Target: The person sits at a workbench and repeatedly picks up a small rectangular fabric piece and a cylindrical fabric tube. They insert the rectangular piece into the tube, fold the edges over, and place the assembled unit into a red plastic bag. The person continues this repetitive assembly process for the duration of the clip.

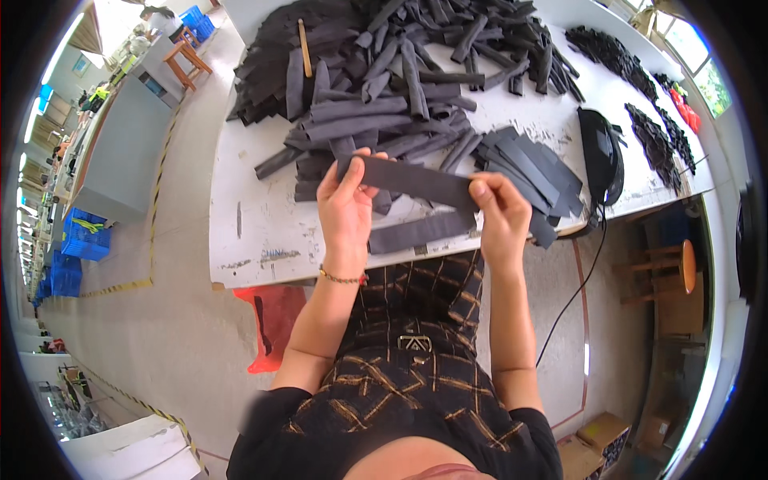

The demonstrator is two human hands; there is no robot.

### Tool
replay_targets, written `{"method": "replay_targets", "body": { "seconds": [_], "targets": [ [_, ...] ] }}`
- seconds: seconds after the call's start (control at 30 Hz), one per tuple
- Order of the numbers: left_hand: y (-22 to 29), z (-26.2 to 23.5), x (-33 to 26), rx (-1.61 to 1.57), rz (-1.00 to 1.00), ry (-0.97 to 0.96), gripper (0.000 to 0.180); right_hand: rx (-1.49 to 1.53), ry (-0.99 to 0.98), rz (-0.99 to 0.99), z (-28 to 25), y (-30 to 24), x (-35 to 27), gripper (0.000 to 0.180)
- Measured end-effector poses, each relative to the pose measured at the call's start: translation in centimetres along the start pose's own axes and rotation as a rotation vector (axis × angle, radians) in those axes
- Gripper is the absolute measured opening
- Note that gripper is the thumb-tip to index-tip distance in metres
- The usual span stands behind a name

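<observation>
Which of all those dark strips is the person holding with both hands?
The flat dark strip spanning from the left hand to the right hand. It is held up above the white table, where the piled strips lie.

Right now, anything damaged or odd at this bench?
Yes: the white tabletop has dark, scuffed-looking patches near its front edge, like surface wear. A thin tan stick lies among the piled dark strips, standing out by colour. The held strip shows no visible damage.
</observation>
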State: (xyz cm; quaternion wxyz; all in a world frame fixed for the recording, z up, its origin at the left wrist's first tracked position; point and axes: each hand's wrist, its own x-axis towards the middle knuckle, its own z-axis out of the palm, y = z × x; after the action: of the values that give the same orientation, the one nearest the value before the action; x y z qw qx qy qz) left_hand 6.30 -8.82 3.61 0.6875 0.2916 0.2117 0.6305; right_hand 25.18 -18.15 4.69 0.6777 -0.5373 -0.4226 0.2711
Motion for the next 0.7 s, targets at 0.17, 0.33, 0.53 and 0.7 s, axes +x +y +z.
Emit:
{"method": "replay_targets", "body": {
  "seconds": [0.17,0.33,0.53,0.7],
  "targets": [
    [1.1,-1.1,-3.3,0.629,0.183,-0.048,0.016,-0.184,-0.077,0.220,-2.5,-0.6,0.0,0.013],
    [1.0,-3.3,-6.2,1.190,0.454,-0.146,0.013,-0.407,-0.234,0.218,-3.8,3.0,-0.7,0.014],
    [1.7,-4.6,-1.2,1.068,0.469,0.048,0.014,-0.972,-0.233,-0.191,-2.8,3.7,-1.5,0.016],
    [1.3,-3.7,0.6,1.642,0.340,-0.082,0.038,-1.028,0.011,-0.262,-7.1,2.0,0.9,0.009]
  ]
}}
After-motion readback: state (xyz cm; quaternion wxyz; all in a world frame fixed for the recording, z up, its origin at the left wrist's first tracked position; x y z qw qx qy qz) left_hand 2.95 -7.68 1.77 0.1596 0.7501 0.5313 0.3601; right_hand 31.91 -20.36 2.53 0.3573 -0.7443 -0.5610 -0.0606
